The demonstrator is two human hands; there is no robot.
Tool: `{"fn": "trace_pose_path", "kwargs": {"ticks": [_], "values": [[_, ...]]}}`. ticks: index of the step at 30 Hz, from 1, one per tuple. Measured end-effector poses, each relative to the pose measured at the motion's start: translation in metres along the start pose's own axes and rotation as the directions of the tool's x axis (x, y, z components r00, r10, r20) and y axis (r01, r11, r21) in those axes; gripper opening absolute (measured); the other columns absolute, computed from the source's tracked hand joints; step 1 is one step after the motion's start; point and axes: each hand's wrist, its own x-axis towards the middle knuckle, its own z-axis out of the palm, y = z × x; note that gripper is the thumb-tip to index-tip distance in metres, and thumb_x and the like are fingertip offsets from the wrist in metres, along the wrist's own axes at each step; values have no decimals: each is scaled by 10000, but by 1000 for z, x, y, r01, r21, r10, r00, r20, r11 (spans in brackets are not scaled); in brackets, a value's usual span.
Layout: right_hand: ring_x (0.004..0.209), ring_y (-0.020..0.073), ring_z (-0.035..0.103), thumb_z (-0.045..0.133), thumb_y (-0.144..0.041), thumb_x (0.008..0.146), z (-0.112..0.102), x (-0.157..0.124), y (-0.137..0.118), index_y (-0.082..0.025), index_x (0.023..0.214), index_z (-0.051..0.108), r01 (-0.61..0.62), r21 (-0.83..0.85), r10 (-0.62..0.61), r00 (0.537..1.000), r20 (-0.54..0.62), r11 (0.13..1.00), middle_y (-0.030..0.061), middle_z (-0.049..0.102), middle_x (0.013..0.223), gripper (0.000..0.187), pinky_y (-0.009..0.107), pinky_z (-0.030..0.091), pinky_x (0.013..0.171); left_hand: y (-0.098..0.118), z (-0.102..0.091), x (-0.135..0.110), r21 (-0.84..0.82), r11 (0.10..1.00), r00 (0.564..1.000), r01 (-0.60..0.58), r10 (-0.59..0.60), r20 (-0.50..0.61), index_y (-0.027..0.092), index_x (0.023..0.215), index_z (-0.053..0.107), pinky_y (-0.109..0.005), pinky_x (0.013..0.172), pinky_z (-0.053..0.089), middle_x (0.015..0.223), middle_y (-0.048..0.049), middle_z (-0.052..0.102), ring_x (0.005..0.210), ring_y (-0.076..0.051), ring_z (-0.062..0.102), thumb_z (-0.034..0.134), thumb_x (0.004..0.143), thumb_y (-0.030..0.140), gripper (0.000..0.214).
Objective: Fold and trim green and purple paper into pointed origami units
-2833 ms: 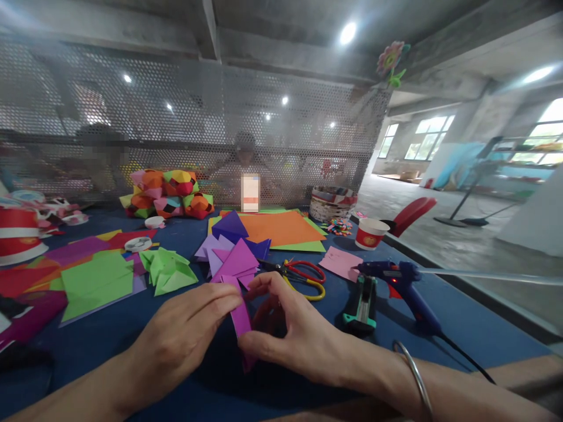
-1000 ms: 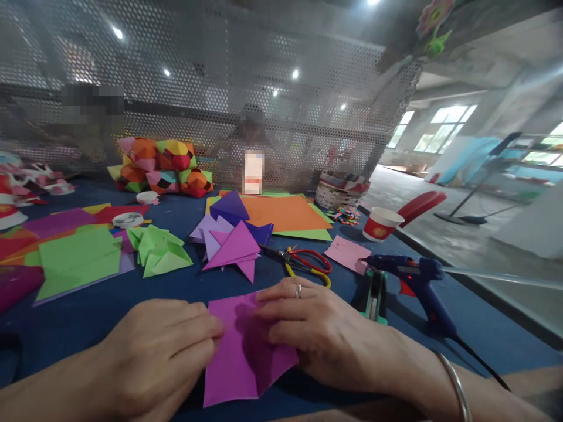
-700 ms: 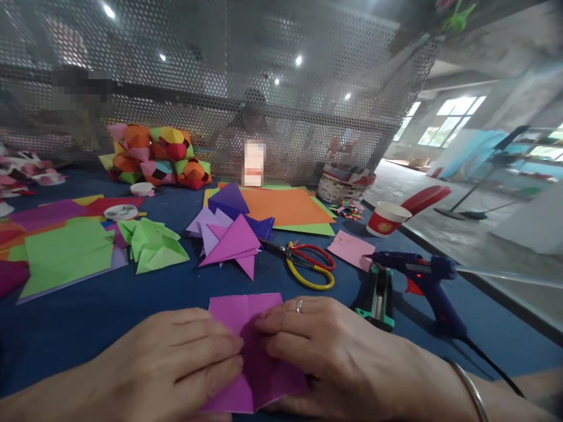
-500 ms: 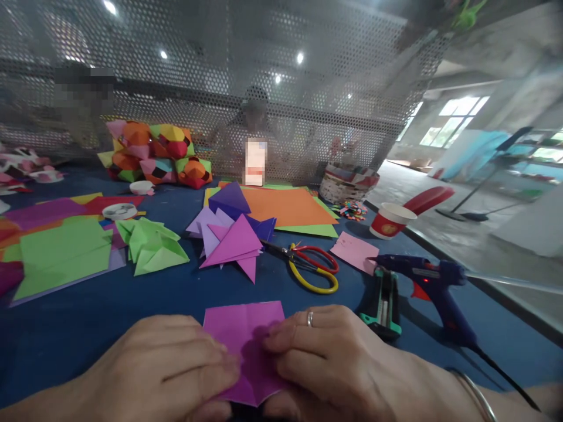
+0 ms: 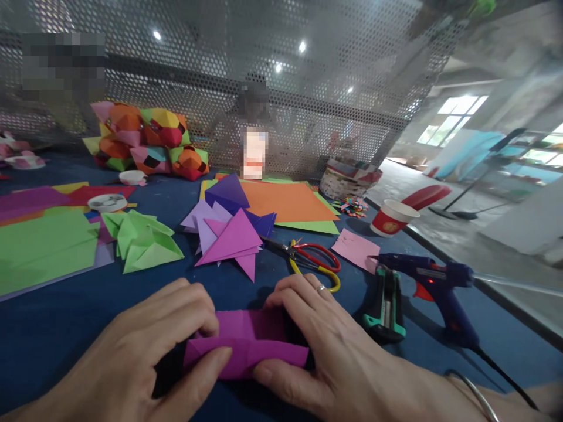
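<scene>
A square of magenta paper (image 5: 246,347) lies on the dark blue table in front of me, its near edge bent up and over. My left hand (image 5: 158,340) holds its left end, the thumb on the raised flap and the fingers curled behind. On the other end, my right hand (image 5: 316,346) grips likewise, with a ring on one finger. Beyond my hands are folded magenta paper pieces (image 5: 233,241), lying against lilac and dark purple ones. Scissors (image 5: 314,258) with a red and a yellow handle lie just past my right hand.
At right are a blue glue gun (image 5: 433,272) with a lit red light, a green-black cutter (image 5: 386,308), pink paper (image 5: 354,249) and a paper cup (image 5: 391,218). Folded green paper (image 5: 143,241), green sheets (image 5: 48,246), orange paper (image 5: 281,202) and colourful paper balls (image 5: 152,140) lie further off.
The magenta paper lay flat under my fingers; now its near edge is lifted and folded away from me. My thumbs have come up onto the flap. The view has shifted slightly.
</scene>
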Motion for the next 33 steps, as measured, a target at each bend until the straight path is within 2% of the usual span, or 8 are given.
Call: {"fn": "trace_pose_path", "kwargs": {"ticks": [4, 6, 11, 13, 16, 19, 27, 33], "values": [[1054, 281, 708, 949, -472, 930, -2, 6, -6, -212, 1123, 705, -173, 154, 170, 985, 34, 973, 87, 757, 1161, 406, 434, 589, 944, -2, -4, 3, 28, 1000, 1000, 1, -2, 25, 297, 1193, 697, -242, 980, 687, 1201, -4, 840, 1086, -197, 832, 602, 1190, 380, 126], [969, 249, 692, 946, -456, 907, -2, 7, -6, -230, 1097, 684, -218, 256, 208, 976, 67, 942, 46, 748, 1065, 395, 382, 562, 843, -8, -4, -1, 79, 997, 1000, -2, 0, 29, 301, 1374, 707, -237, 1078, 668, 1388, -16, 830, 1245, -205, 828, 590, 1206, 520, 300], [967, 237, 700, 917, -407, 900, 5, 4, -1, -239, 1248, 722, -194, 425, 195, 980, 43, 884, 34, 774, 1088, 432, 352, 542, 817, -14, 0, -7, 73, 995, 997, 72, -75, 36, 356, 1566, 677, -247, 932, 720, 1394, 12, 873, 1134, -224, 895, 596, 1140, 765, 596], [1031, 248, 716, 929, -362, 878, 8, 4, 1, -241, 1342, 737, -162, 430, 185, 983, -11, 888, 50, 792, 1182, 517, 366, 554, 878, -9, -2, -1, -5, 973, 968, 229, -227, 105, 407, 1525, 712, -267, 959, 713, 1371, 50, 884, 1161, -240, 891, 709, 1073, 736, 559], [1058, 246, 726, 932, -347, 892, 11, 4, 3, -258, 1376, 775, -102, 402, 136, 989, -57, 910, 46, 809, 1222, 517, 370, 547, 918, 2, -9, 14, -138, 842, 829, 522, -463, 312, 366, 1314, 834, -284, 920, 693, 1257, 52, 911, 1136, -271, 877, 837, 940, 587, 434], [939, 213, 709, 946, -357, 898, 11, 6, 4, -235, 1172, 832, -77, 380, 123, 988, -97, 922, 20, 806, 1058, 321, 335, 511, 829, 4, -15, 26, -237, 748, 753, 620, -482, 449, 328, 1122, 879, -279, 844, 671, 1046, 41, 906, 976, -250, 860, 824, 913, 518, 288], [788, 158, 654, 993, -325, 915, 12, 11, 3, -205, 849, 814, -143, 355, 188, 977, -97, 924, -18, 766, 820, 226, 291, 450, 734, 0, -14, 27, -328, 768, 800, 551, -373, 471, 334, 1056, 881, -262, 824, 622, 1010, 44, 891, 953, -223, 830, 726, 909, 365, 216], [734, 134, 629, 909, -281, 975, 14, 12, 6, -200, 808, 787, -144, 380, 188, 979, -82, 914, -31, 750, 767, 222, 271, 427, 692, 1, -7, 27, -226, 704, 706, 674, -523, 478, 258, 748, 781, -283, 630, 474, 701, 11, 733, 678, -206, 672, 719, 853, 590, 353]]}}
